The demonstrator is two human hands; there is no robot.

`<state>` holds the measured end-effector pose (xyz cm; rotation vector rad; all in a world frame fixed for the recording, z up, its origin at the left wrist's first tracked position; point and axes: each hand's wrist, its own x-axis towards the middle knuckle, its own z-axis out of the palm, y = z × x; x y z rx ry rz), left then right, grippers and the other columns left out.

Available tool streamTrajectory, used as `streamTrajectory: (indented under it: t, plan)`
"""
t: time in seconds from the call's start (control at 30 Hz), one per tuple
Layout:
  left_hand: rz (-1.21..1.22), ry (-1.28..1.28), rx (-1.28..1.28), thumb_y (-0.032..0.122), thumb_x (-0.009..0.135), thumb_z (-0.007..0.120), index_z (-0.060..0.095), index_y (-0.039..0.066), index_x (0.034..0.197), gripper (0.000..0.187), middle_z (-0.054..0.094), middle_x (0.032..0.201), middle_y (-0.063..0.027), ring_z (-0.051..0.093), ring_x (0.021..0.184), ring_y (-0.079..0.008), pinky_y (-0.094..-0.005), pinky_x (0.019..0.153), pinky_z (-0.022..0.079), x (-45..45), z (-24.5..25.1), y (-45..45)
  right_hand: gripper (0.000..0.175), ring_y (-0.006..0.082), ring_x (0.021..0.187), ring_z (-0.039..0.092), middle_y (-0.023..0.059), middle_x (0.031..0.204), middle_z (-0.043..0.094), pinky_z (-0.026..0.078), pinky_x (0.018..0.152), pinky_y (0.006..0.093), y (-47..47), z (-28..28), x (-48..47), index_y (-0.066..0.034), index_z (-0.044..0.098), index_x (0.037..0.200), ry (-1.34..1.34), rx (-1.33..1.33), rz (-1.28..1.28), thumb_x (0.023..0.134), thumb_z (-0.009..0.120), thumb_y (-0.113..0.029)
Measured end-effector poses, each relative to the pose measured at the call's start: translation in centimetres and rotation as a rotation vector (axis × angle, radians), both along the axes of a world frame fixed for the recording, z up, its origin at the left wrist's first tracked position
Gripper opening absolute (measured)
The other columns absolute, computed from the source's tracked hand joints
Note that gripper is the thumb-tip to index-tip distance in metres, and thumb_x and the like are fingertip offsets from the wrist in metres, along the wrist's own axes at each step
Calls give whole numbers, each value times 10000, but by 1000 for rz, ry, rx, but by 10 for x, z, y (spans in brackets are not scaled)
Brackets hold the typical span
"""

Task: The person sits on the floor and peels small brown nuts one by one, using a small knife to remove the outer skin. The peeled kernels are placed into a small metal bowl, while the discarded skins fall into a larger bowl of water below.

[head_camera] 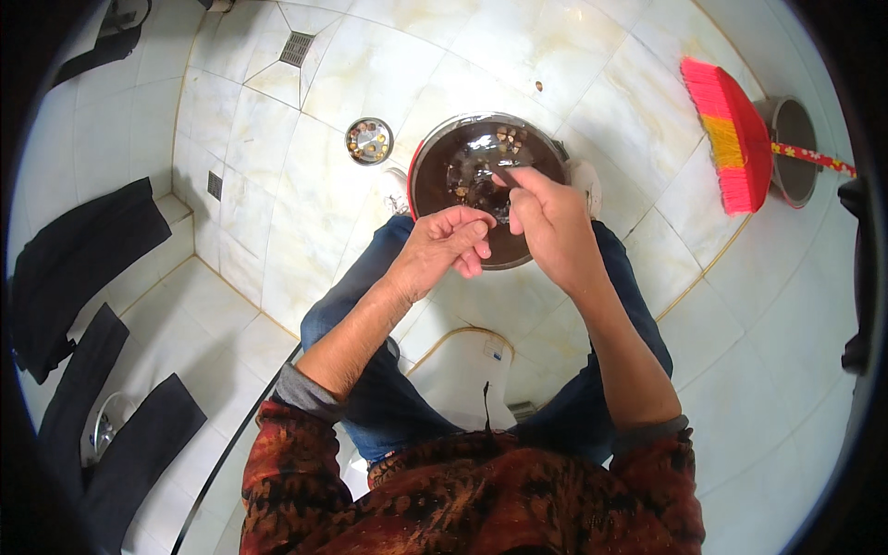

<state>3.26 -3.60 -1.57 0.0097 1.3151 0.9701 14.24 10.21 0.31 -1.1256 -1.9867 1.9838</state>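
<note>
A round bucket or basin (436, 239) stands on the tiled floor between the person's feet, filled with dark liquid in which several small pale pieces (510, 138) float. My left hand (454, 239) is over its near edge, thumb and fingertips brought together; whether something small is between them cannot be told. Over the liquid to the right, my right hand (544, 215) grips a small dark tool (508, 178), perhaps a short knife, angled towards the left hand. Beside the basin on the left sits a small round metal dish (370, 141) with several yellowish and brown pieces.
A small brown piece (539, 87) lies on the floor beyond the basin. At right, a red and yellow broom (735, 139) leans by a grey bucket (798, 152). Floor drains (297, 48) are at upper left. Dark garments (90, 257) hang at left. A white toilet (461, 374) is beneath the person.
</note>
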Motion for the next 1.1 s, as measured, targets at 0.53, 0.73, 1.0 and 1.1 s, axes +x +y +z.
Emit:
streamTrajectory:
  t: [0.53,0.73,1.0,1.1]
  plan:
    - [319,-116,298,211,900,510,500,-9,1151,334,614,884,-136,602,661,-171,-251,571,512,-39,1,22,127,360,653,565,171,697,566,424,564,424,-10,3,-11,-51,540,924,16,164,65,825,469,-87]
    - [334,-177,300,221,892,533,534,7,1085,288,628,850,-119,610,641,-152,-242,569,514,-38,-2,23,126,330,687,583,147,763,588,439,564,389,-8,4,-15,-29,544,917,49,236,47,841,483,-108]
    - [395,-269,306,218,883,549,546,12,1034,256,626,818,-112,592,595,-149,-241,545,504,-39,-6,24,160,308,696,598,131,794,608,454,573,366,-9,3,-15,-26,553,952,74,248,56,832,511,-123]
    - [404,-270,359,165,875,550,550,21,1017,202,625,814,-117,585,585,-147,-242,538,502,-38,-7,24,194,305,706,601,130,819,612,458,571,363,-10,5,-15,-28,546,994,79,253,39,819,516,-107]
